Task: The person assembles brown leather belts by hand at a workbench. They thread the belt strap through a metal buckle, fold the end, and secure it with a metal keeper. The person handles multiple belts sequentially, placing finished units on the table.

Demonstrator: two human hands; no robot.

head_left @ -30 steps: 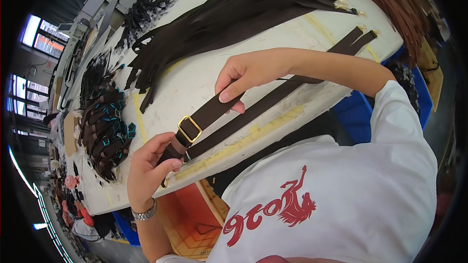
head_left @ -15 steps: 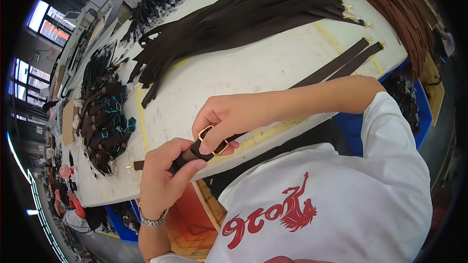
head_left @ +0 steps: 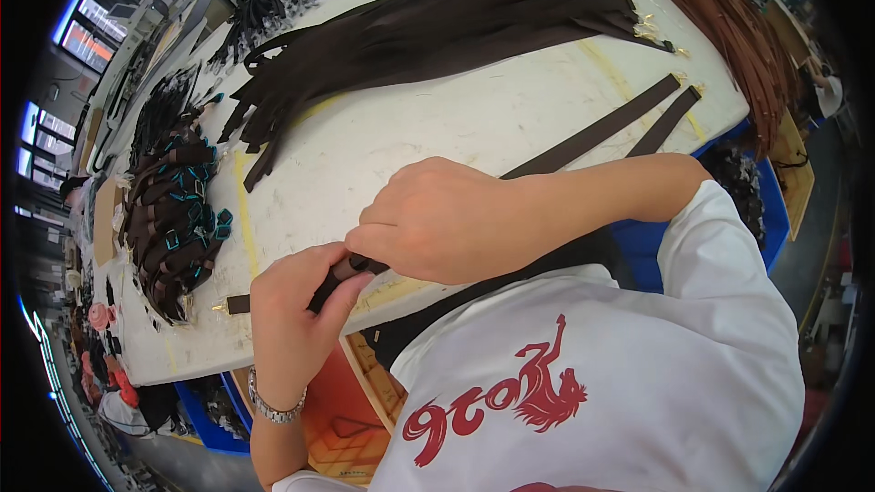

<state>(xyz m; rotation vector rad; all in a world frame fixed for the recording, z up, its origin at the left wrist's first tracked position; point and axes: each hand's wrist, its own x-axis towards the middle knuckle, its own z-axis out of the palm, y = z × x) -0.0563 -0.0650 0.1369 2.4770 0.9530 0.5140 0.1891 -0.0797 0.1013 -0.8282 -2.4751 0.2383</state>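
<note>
My left hand (head_left: pixel 296 305), with a metal watch on its wrist, pinches a dark brown strap (head_left: pixel 344 269) between thumb and fingers at the table's near edge. Part of the strap is bent over itself there. Close against it, my right hand (head_left: pixel 437 219) is closed, back upward, around the strap's continuation; its fingertips and the gold buckle are hidden under it. A strap end with gold hardware (head_left: pixel 235 304) sticks out on the left behind my left hand. Beyond my right forearm, two flat brown straps (head_left: pixel 606 132) with gold clips lie on the table.
A large bundle of dark brown straps (head_left: pixel 428 32) lies across the pale table (head_left: pixel 319 159). At the left are piled straps with teal-wrapped buckles (head_left: pixel 178 219). Reddish-brown strips (head_left: pixel 720 27) hang over the far right edge, above a blue bin (head_left: pixel 775 205). An open wooden drawer (head_left: pixel 374 383) is below.
My right hand has turned over and closed around the strap, so the gold buckle seen earlier is covered. My left hand keeps its pinch. The whole view has shifted slightly.
</note>
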